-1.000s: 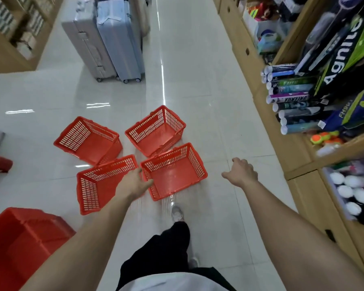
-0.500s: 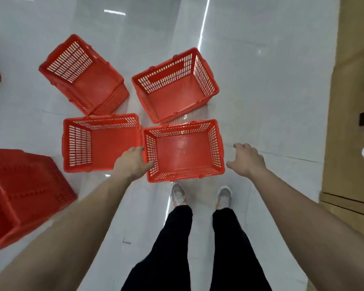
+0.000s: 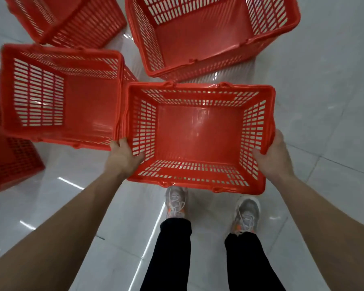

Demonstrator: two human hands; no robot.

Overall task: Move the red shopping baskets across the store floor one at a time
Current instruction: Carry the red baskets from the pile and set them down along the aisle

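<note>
Closest to the camera are two legs in black trousers and two grey lace-up shoes (image 3: 246,215) standing on the shiny white tiled floor (image 3: 324,185). Just past the toes is the nearest red plastic shopping basket with slotted sides (image 3: 200,177), open side up and with nothing in it. The left hand (image 3: 123,157) is closed around its left edge near the front corner, with the thumb inside the wall. The right hand (image 3: 270,157) is closed around its right edge, fingers curled over the rim. You cannot tell if the basket sits on the floor or is lifted a little. Its left edge is touching or almost touching a second red slotted basket (image 3: 61,95) on the left, so there is no room on that side. On the right there is wide open floor. Farther away a third red basket (image 3: 208,36) sits close behind the held one, with only a thin strip of floor between them. A fourth red basket (image 3: 72,19) lies at the far left, tipped on its side. At the left edge is part of another red basket (image 3: 8,156).
</note>
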